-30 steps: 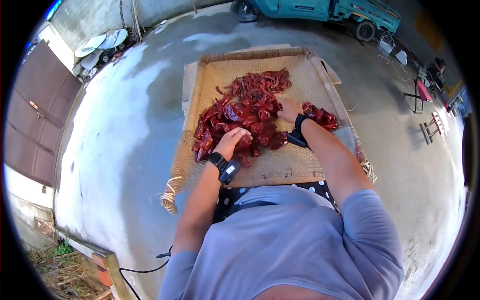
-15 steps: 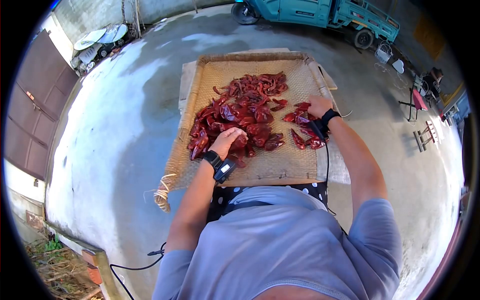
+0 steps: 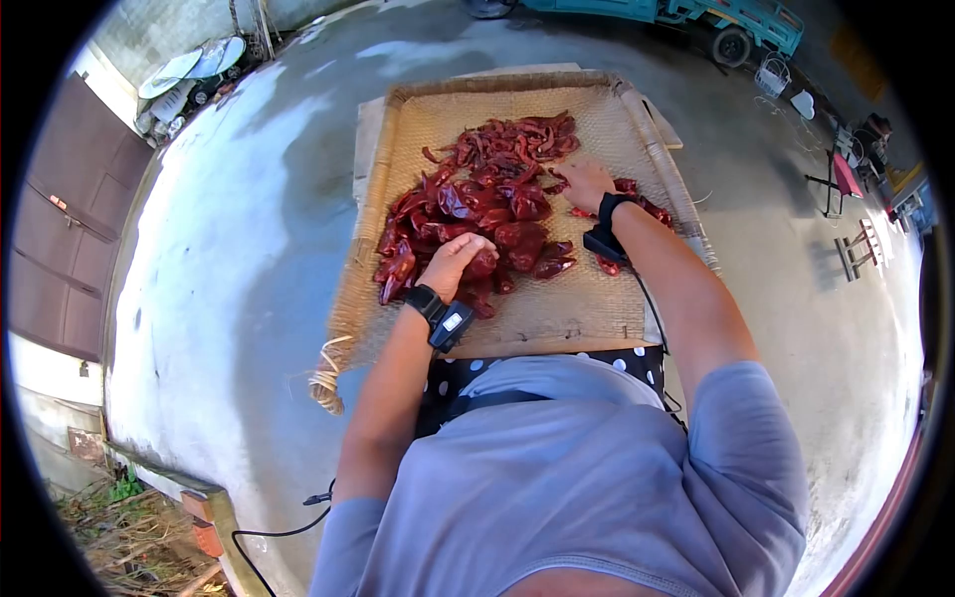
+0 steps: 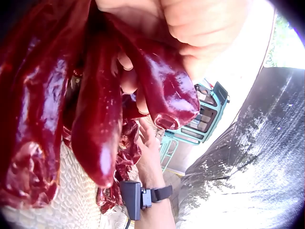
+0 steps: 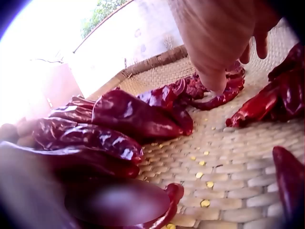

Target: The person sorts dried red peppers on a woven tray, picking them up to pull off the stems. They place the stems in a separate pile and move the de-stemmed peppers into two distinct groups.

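Observation:
In the head view a heap of dried red chili peppers [image 3: 517, 236] lies on a woven bamboo tray [image 3: 557, 328]. My left hand [image 3: 456, 265] is at the heap's near left side. Its thumb and curled fingers hold a glossy chili pepper [image 4: 164, 78], with other peppers hanging close beside it in the left wrist view. My right hand [image 3: 587, 186] reaches over the tray, between the heap and a smaller group of peppers on the right. In the right wrist view its thumb and fingers stand apart, the thumb tip right at a thin curled pepper [image 5: 221, 98].
Thinner, shrivelled peppers [image 3: 527, 134] lie toward the tray's far side. Small yellow seeds [image 5: 205, 203] are scattered on the weave. A teal three-wheeled truck [image 3: 637, 10] stands beyond, and a small wooden stool [image 3: 859, 249] stands on the concrete at right.
My right hand moved right to the smaller group of peppers, which now lies apart from the heap, then came back left toward the heap. The left hand stays on its pepper.

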Tool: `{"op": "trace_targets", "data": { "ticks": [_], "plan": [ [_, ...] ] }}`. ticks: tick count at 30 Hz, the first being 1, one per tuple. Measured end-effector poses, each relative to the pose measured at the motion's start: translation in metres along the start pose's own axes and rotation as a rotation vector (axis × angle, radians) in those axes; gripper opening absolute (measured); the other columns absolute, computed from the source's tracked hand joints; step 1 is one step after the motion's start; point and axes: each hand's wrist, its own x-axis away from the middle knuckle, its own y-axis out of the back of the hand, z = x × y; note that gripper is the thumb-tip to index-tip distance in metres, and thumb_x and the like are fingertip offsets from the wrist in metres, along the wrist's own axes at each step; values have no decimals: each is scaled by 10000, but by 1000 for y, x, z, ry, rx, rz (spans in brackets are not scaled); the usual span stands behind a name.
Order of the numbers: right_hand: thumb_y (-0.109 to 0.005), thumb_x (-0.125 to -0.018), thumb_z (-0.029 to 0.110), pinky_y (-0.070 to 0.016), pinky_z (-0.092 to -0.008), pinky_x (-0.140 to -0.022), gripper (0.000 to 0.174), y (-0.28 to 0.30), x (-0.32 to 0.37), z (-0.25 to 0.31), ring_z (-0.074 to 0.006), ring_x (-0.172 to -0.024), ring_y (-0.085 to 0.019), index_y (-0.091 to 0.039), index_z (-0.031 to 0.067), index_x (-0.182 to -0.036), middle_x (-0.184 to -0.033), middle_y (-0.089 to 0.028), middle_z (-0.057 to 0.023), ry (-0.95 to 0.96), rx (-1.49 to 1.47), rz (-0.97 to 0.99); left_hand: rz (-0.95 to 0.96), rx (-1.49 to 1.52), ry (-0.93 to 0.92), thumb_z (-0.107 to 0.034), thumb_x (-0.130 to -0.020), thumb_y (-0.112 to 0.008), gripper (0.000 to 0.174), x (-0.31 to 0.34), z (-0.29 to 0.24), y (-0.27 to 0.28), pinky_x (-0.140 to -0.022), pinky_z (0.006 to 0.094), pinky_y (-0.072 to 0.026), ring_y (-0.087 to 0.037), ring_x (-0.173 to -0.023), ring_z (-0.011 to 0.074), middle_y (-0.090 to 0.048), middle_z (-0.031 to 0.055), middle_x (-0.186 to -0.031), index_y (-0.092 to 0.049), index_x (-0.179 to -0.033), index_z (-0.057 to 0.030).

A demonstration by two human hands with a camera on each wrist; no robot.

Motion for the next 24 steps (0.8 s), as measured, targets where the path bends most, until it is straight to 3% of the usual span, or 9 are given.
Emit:
{"op": "trace_targets", "data": {
  "ticks": [3,4,8,12,15,16,20,22,24],
  "plan": [
    [-618,-837,172,-432,-471,-993,401,-19,-2,1,-358,-1183,-543,-642,224,-1234,-1210,-647,-119,-27,-4,48,19,-2,-13,-273,-1010,-563,255,1,-1,0,-1027,311,-378,-598,-1014,138,-691,42,-970,-680,-1008,-46],
    [-658,-836,202,-493,-451,-905,284,-21,-7,-2,-356,-1029,-613,-669,136,-1112,-1071,-686,-127,-22,-51,64,27,-15,-25,-269,-1010,-561,254,0,0,1,-1021,309,-384,-597,-1013,135,-688,40,-969,-683,-1007,-47],
    [-657,-820,219,-504,-482,-792,197,-13,-3,-8,-347,-980,-635,-702,116,-981,-959,-702,-108,-69,21,47,60,-15,-34,-273,-990,-596,235,1,-1,2,-1041,342,-382,-615,-1031,169,-699,53,-984,-687,-1021,-60],
    [-633,-825,221,-505,-500,-758,235,3,-5,-29,-374,-911,-655,-695,88,-1008,-899,-667,-164,-236,188,-75,38,128,13,-260,-956,-612,224,6,-9,-4,-1013,326,-408,-612,-1046,156,-694,55,-1003,-685,-1026,-60],
    [-579,-877,163,-483,-515,-797,185,19,1,-32,-343,-977,-650,-693,58,-979,-1010,-655,-180,-194,260,-324,104,-55,-72,-264,-947,-625,228,11,-24,-12,-1001,313,-417,-607,-1055,147,-688,51,-1032,-680,-1030,-59],
    [-551,-884,114,-495,-499,-836,182,36,-2,-21,-335,-1014,-633,-684,75,-1003,-1000,-645,-157,-218,209,-129,134,-72,-30,-275,-942,-635,247,12,-26,-12,-992,306,-425,-602,-1064,144,-681,46,-1063,-667,-1064,-62],
    [-547,-876,54,-486,-454,-944,310,11,-28,5,-329,-1114,-590,-659,120,-1157,-1134,-631,-120,32,-47,-29,131,-211,72,-100,-859,-749,283,11,-29,-22,-895,287,-493,-620,-996,118,-665,23,-1055,-639,-1116,-58],
    [-546,-873,37,-472,-438,-986,397,-8,-32,28,-328,-1160,-569,-637,152,-1242,-1202,-617,-98,111,-213,36,144,-589,-104,-145,-812,-774,290,11,-36,-27,-906,330,-485,-617,-999,193,-662,50,-1023,-658,-1068,-71],
    [-554,-847,5,-463,-432,-990,474,-19,-34,34,-356,-1183,-541,-600,142,-1297,-1305,-575,-95,218,-166,126,117,-852,-236,-158,-783,-785,295,12,-44,-33,-911,349,-472,-592,-996,237,-658,65,-1007,-677,-1048,-86]
  ]
}}
